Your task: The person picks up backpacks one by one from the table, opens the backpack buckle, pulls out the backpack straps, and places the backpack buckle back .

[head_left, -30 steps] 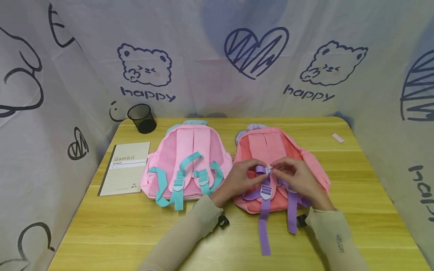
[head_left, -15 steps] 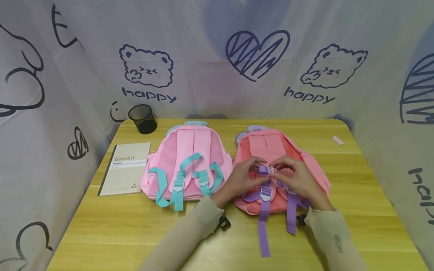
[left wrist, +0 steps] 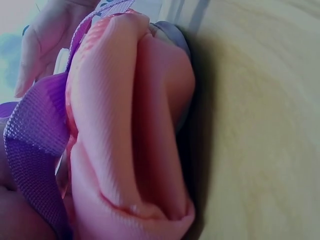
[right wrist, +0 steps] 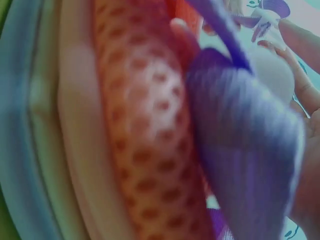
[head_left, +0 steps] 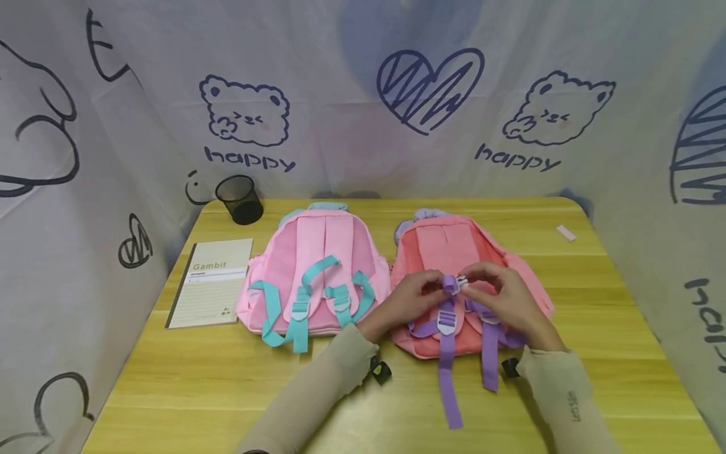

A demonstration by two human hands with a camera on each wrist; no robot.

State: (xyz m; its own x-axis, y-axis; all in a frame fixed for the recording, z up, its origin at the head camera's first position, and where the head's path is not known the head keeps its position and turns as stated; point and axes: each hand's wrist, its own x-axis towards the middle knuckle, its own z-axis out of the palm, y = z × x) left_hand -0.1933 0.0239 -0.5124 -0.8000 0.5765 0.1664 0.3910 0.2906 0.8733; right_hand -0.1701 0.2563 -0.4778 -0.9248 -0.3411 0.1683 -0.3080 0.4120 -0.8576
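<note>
A coral backpack [head_left: 445, 238] lies on the table with its back panel up and purple straps [head_left: 448, 359] hanging from its lower end. Above that panel, my left hand [head_left: 409, 297] pinches the purple webbing [head_left: 449, 284] beside a small white plastic buckle [head_left: 462, 282]. My right hand [head_left: 513, 302] holds the buckle's other side between thumb and fingers. Whether the buckle's parts are joined is too small to tell. In the left wrist view a purple strap [left wrist: 37, 135] crosses beside the bag's side pocket [left wrist: 150, 130]. The right wrist view has a strap [right wrist: 245, 135] near the mesh [right wrist: 150, 120].
A pink backpack [head_left: 309, 230] with teal straps [head_left: 272, 315] lies to the left. Beyond it are a notebook [head_left: 210, 290] and a black mesh pen cup [head_left: 241, 200]. A small pale pink block [head_left: 565, 232] sits at the back right of the wooden table [head_left: 612, 378].
Both hands have shifted slightly right with the webbing and buckle. The white buckle shows more clearly between the fingers now, and the long hanging strap end has swung a little right.
</note>
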